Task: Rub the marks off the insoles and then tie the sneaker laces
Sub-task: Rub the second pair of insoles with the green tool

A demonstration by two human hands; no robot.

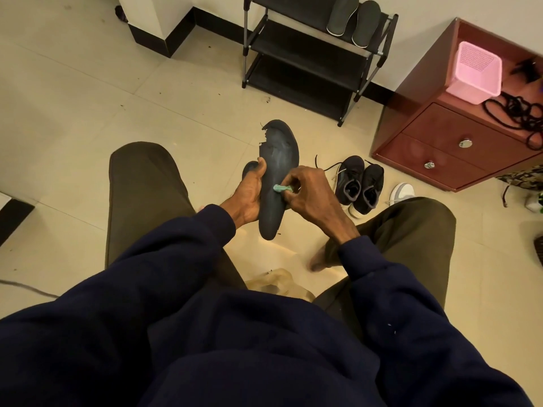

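In the head view, your left hand (249,192) grips a dark navy foam insole (279,171) by its left edge, with the thumb curled over the face. The insole's frayed toe points away from you. Your right hand (308,192) pinches a small teal eraser-like piece (282,188) and presses it against the middle of that insole. To the right of the insole, a pair of dark lace-up sneakers (358,183) stands on the tiled floor (88,98), laces loose. Beyond the insole stands a black metal shoe rack (308,54). Far right of the insole, a pink plastic basket (474,73) sits on a red-brown wooden cabinet (440,136).
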